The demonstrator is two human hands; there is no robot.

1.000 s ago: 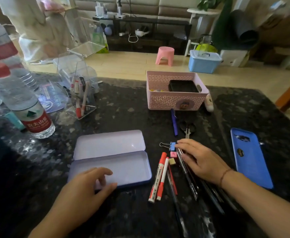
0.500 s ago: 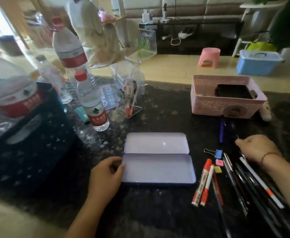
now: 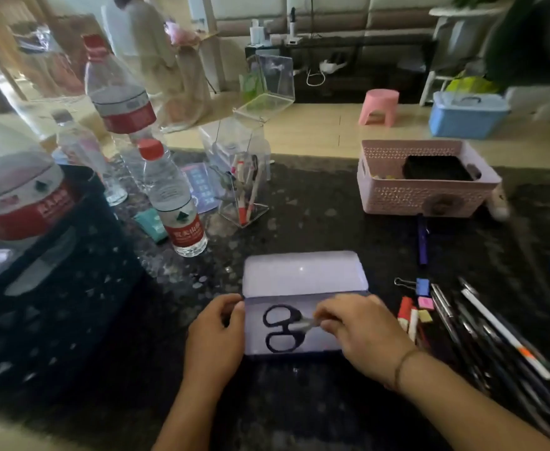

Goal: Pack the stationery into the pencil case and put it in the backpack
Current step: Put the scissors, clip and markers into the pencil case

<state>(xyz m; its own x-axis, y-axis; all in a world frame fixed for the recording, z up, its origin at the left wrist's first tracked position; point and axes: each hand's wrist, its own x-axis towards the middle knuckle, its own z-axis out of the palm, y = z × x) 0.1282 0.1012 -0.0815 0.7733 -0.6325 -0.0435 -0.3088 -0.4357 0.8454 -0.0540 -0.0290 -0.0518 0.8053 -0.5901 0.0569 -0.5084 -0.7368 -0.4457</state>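
Dark speckled stone forms the worktop [image 3: 316, 203], with water bottles [image 3: 172, 203] and a clear pen holder [image 3: 246, 190] along its left side and a living room behind. At the near left edge sits a dark bag-like shape, possibly the backpack, though that cannot be told for sure. The left hand [image 3: 215, 333] steadies the left end of the open lilac pencil case [image 3: 303, 275], fingers curled against its rim. Inside the tray lie black-handled scissors [image 3: 283, 328], the only item in the case; the right hand [image 3: 361, 333] pinches their blade end, fingers closed on them. Farther right, red markers [image 3: 405, 312], a blue binder clip [image 3: 421, 286], small erasers [image 3: 426, 302] and a row of pens [image 3: 495, 333] wait on the stone, below a pink basket [image 3: 426, 196]. Packing looks barely begun: most stationery is left, then closing and stowing the case.
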